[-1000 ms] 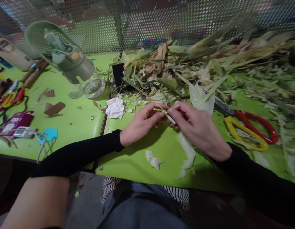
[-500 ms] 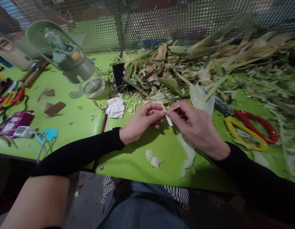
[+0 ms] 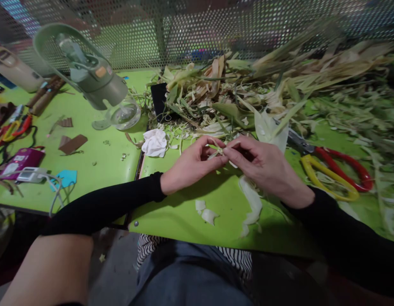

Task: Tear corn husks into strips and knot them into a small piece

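Between my fingertips is a small pale green strip of husk (image 3: 220,151), partly hidden by them. My left hand (image 3: 197,160) pinches it from the left, thumb and fingers closed. From the right, my right hand (image 3: 259,163) pinches the same piece, its fingertips touching those of the left. A long pale husk strip (image 3: 251,204) lies on the green table just below my right hand. Small husk scraps (image 3: 209,216) rest nearer the front edge. Behind my right hand stands a broad pale husk piece (image 3: 269,129).
Scissors with red and yellow handles (image 3: 329,170) lie on the right. A large husk pile (image 3: 216,93) covers the back, beside a dark phone (image 3: 159,102). Crumpled tissue (image 3: 154,143), a green bottle (image 3: 99,83) and a purple device (image 3: 23,161) are to the left.
Both hands have shifted slightly, and the fingertips have come closer together. The husk strip that stuck out below them is now mostly hidden.
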Demonstrator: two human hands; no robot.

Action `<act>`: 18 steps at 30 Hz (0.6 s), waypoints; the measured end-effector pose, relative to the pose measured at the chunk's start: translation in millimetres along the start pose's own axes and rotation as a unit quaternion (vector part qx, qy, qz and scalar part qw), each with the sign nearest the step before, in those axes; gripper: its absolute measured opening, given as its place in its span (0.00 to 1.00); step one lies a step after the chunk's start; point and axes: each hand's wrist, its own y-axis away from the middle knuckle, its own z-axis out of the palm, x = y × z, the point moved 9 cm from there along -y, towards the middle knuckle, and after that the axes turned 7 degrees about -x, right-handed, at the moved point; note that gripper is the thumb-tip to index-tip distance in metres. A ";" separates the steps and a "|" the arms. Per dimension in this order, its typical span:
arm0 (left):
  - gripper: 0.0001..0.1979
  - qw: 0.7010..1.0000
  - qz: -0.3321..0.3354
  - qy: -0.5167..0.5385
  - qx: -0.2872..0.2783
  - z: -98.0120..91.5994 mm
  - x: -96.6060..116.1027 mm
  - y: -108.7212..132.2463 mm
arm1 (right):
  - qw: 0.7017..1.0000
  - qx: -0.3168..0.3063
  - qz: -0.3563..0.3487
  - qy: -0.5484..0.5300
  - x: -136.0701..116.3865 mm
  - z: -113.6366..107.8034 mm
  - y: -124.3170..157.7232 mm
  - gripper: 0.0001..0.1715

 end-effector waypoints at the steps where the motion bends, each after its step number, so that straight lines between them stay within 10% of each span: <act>1: 0.10 1.000 -0.007 0.004 -0.002 0.7 -0.6 0.2 | 1.000 -0.002 0.001 -0.003 0.7 -0.3 -0.2 0.23; 18: 0.09 0.999 -0.016 -0.043 0.019 -5.7 1.6 0.0 | 0.998 0.058 0.001 -0.017 -4.4 -4.5 4.3 0.09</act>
